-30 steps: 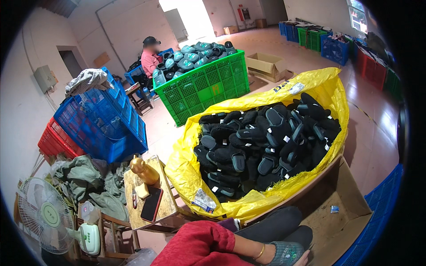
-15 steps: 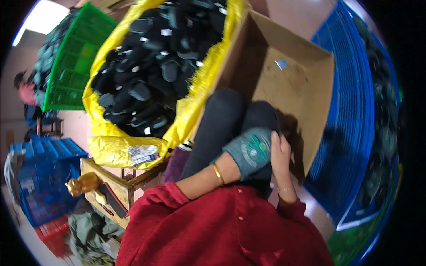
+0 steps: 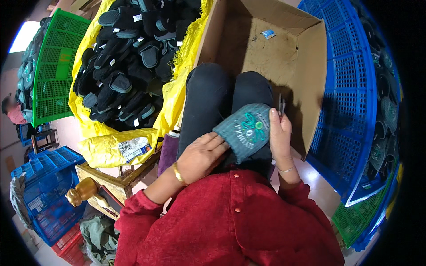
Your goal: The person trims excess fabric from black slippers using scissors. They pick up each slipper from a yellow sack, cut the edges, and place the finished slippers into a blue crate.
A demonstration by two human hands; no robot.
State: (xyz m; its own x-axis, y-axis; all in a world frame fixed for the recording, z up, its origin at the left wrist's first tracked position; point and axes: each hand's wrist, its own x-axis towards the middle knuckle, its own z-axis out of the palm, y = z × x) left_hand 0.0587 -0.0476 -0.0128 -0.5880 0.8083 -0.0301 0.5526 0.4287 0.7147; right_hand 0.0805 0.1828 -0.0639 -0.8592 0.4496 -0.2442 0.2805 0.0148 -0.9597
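Observation:
A dark teal fabric slipper upper (image 3: 250, 133) with green embroidery lies over my lap. My left hand (image 3: 202, 157) is at its left edge, fingers together and closed on the border; the thumb is mostly hidden. At the opposite edge, my right hand (image 3: 280, 135) is closed with the thumb up, against the fabric. Two thin metal tips, like those of thread snips (image 3: 281, 103), stick up from the right fist. The rest of that tool is hidden in the palm.
A yellow sack (image 3: 179, 95) full of black slippers (image 3: 120, 83) stands ahead to the left. Beyond my knees is an open cardboard box (image 3: 306, 84) with a small blue-white packet (image 3: 268, 34). Blue crates (image 3: 348, 88) flank the right. A gold figurine (image 3: 82, 191) sits on a wooden stand (image 3: 128, 177).
My left hand has come out of the slipper upper, down and left to its edge. The upper now lies flatter, with its embroidery facing up. Metal tips now show above my right hand.

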